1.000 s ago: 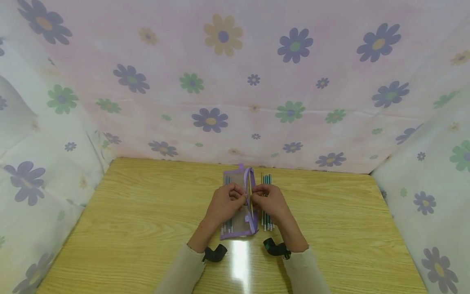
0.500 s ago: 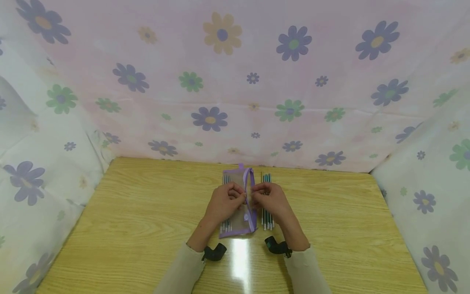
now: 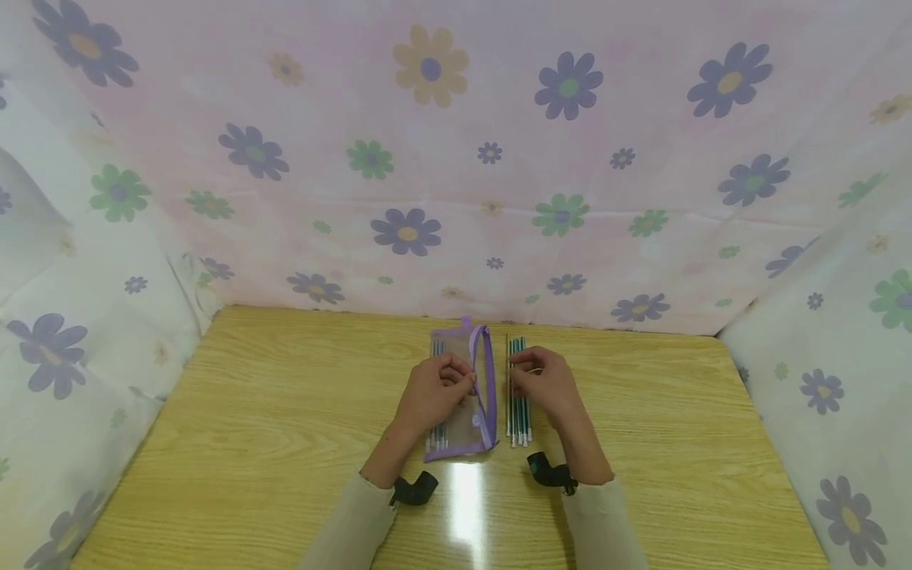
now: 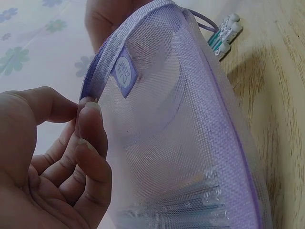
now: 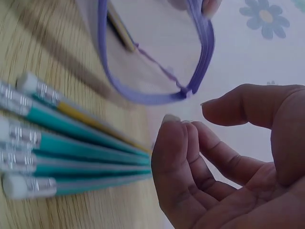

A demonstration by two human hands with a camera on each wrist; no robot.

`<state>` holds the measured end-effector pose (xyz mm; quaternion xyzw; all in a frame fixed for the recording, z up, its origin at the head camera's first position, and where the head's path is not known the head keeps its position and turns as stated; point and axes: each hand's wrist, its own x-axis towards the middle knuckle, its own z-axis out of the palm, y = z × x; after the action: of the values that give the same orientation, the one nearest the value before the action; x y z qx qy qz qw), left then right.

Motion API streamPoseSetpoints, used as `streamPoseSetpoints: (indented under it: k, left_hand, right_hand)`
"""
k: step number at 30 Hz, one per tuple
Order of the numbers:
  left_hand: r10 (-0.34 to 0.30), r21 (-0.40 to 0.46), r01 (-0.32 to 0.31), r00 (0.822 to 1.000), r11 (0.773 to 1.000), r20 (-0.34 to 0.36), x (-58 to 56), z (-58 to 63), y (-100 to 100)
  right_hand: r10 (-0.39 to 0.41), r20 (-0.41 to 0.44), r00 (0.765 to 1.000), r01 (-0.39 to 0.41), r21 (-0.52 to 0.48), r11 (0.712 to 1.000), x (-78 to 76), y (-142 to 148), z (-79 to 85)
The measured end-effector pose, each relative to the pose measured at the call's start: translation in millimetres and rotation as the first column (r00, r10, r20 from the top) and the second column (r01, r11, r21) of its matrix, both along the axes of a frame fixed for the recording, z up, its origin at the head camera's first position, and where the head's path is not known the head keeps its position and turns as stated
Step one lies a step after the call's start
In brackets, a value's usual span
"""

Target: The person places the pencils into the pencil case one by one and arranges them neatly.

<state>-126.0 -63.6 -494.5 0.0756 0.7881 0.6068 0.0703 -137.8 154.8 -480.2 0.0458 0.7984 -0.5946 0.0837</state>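
Observation:
My left hand [image 3: 435, 392] pinches the purple zipper edge of a see-through mesh pencil pouch [image 4: 147, 109] between thumb and forefinger. The pouch mouth [image 5: 138, 98] gapes toward the right. Several pencils [image 4: 209, 195] show through the mesh along its left side, and a wooden-coloured pencil [image 5: 121, 31] lies inside near the mouth. To the right of the pouch, several teal pencils [image 5: 86, 148] with white erasers and a yellow one [image 5: 90, 117] lie side by side. Over them hovers my right hand [image 3: 549, 384], fingers loosely bent, thumb apart, holding nothing.
The wood-grain table [image 3: 285, 443] runs back to a flower-printed cloth [image 3: 456, 269], which also hangs at both sides. Black curved pieces [image 3: 416, 488] are strapped at the wrists. A bright reflection lies in front of the pouch.
My right hand held a yellow pencil at the pouch mouth, let it go into the pouch, then moved right over the loose pencils. The left hand keeps its pinch.

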Motion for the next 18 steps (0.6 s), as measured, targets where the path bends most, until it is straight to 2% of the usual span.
streamPoseSetpoints:
  k: [4,9,18]
  left_hand:
    - [0.002,0.0,-0.002,1.0,1.0,-0.005,0.1,0.3,-0.5]
    - [-0.003,0.008,0.003,1.0,1.0,-0.016,-0.3,0.4,-1.1]
    - [-0.003,0.017,0.003,1.0,1.0,-0.004,-0.8,-1.3,-1.9]
  right_hand:
    - [-0.012,-0.034,0.999,0.016,0.104,0.995,-0.4,5.2,-1.1]
    - [-0.02,-0.066,0.998,0.035,0.239,0.97,-1.3,10.0,-3.4]
    - [-0.013,-0.108,0.994,0.052,0.362,0.931,-1.6,15.8,-7.2]
